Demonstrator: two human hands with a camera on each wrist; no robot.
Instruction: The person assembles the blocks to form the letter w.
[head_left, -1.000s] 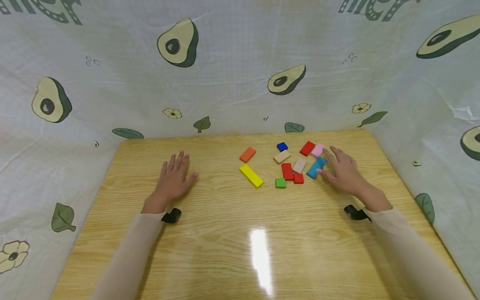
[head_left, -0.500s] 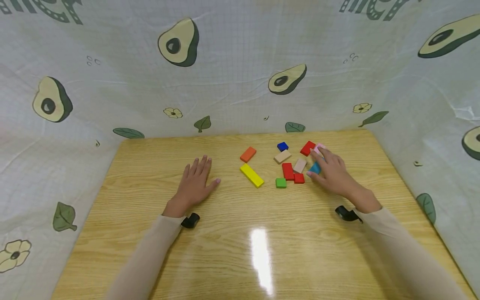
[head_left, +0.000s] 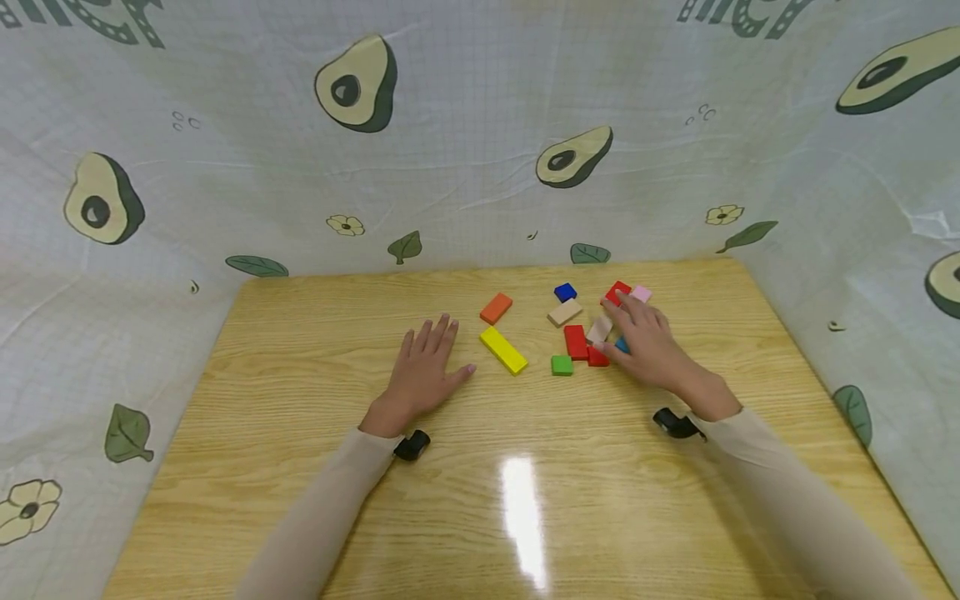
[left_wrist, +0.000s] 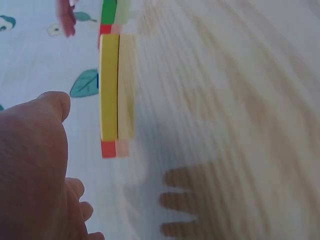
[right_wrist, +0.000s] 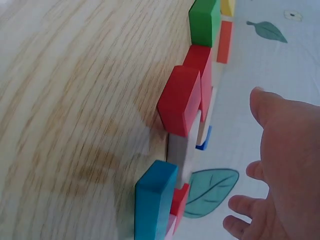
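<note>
My left hand (head_left: 426, 375) is held above the table with its fingers straight and thumb spread, just left of a long yellow block (head_left: 503, 350). In the left wrist view a gap separates the thumb from that yellow block (left_wrist: 110, 87). Over the right side of a block group hovers my right hand (head_left: 647, 343), fingers loosely bent, holding nothing. It partly covers a light blue block (right_wrist: 155, 200), which the right wrist view shows below the hand. Around its fingertips lie a pale wooden block (head_left: 599, 328), a small red block (head_left: 597, 357), a red block (head_left: 617, 292) and a pink block (head_left: 642, 292).
Left of my right hand lie a green block (head_left: 562, 366), another red block (head_left: 576, 342), a beige block (head_left: 565, 312) and a dark blue one (head_left: 566, 292). An orange block (head_left: 496, 308) sits behind the yellow one. Avocado-printed cloth (head_left: 465, 108) borders the wooden table (head_left: 450, 517).
My left hand has travelled right, closer to the yellow block. My right hand has shifted left across the light blue block, exposing the pink one. The blocks stay in place.
</note>
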